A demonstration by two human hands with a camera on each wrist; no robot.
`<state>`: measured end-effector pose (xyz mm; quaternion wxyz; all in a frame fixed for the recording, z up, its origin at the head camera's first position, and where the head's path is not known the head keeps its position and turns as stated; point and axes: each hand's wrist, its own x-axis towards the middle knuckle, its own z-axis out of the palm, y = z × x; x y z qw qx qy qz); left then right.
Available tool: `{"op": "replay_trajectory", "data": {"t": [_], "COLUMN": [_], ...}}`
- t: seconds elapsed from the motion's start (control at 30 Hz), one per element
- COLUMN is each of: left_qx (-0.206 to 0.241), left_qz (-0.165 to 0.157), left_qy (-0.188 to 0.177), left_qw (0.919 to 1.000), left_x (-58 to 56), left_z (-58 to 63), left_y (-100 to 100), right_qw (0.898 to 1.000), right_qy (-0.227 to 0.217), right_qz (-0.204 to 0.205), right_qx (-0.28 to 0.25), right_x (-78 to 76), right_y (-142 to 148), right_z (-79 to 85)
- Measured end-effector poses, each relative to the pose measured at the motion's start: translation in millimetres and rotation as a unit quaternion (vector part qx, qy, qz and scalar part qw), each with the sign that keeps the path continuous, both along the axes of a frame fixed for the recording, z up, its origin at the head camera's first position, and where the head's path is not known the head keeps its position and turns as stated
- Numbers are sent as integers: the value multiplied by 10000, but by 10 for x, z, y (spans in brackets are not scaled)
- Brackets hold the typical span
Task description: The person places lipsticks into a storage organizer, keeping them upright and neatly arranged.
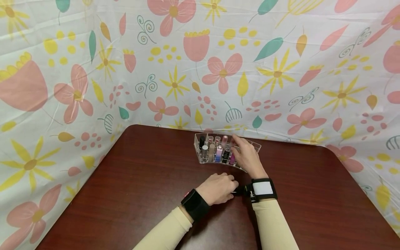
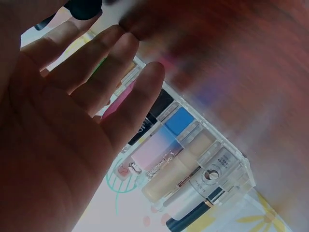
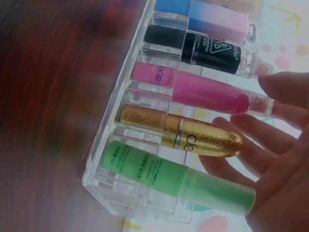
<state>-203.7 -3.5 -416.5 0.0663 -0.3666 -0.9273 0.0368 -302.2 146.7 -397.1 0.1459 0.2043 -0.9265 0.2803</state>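
Observation:
My right hand [image 1: 248, 156] is at the right part of a clear acrylic lipstick organizer [image 1: 200, 160]. Its thumb and fingers close around the clear end of a lip gloss tube [image 3: 261, 102] behind a pink lip gloss [image 3: 203, 92]; part of that tube is hidden. Beside the fingers in the front row stand a gold lipstick [image 3: 207, 137] and a green tube [image 3: 145, 166]. My left hand [image 1: 215, 189] hovers close over the table in front of the organizer. Its fingers are loosely bent, with nothing seen between them, near the black right wrist strap.
Along the organizer's left part stand a black tube [image 1: 202, 140], a silver-capped tube [image 1: 204, 151], a beige tube [image 2: 176, 174], a pink-and-blue tube [image 2: 157, 145] and a black lipstick [image 3: 212, 53]. The dark wooden table [image 1: 140, 173] meets a floral curtain [image 1: 175, 86] behind.

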Motion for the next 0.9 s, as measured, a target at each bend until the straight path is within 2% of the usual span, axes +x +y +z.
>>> {"op": "replay_trajectory", "data": {"t": [0.1,0.3,0.43,0.53,0.63,0.73,0.9], "left_qx": [10,37,126,260,490,798,1653], "left_qz": [35,66,107,194,254,267,278], "left_qy": [46,375,406,303,407,596,771], "left_qw": [10000,9993,9990,9990,9976,9947,9828], "left_x": [-6,-26,-58,-85,-105,-127,-109], "left_z": [-9,-45,-72,-41,49,197,558], "left_y": [20,29,7,-38,-117,-220,-426], "right_qw": [9999,9988,9979,9968,9950,9946,9929], "right_qy": [56,227,377,564,761,691,25], "right_qz": [62,196,241,270,359,558,1158], "right_qx": [-123,-397,-473,-501,-539,-536,-262], "right_x": [0,15,88,173,286,412,609], "right_y": [15,49,82,106,124,150,199], "right_z": [0,41,138,254,406,587,878]}}
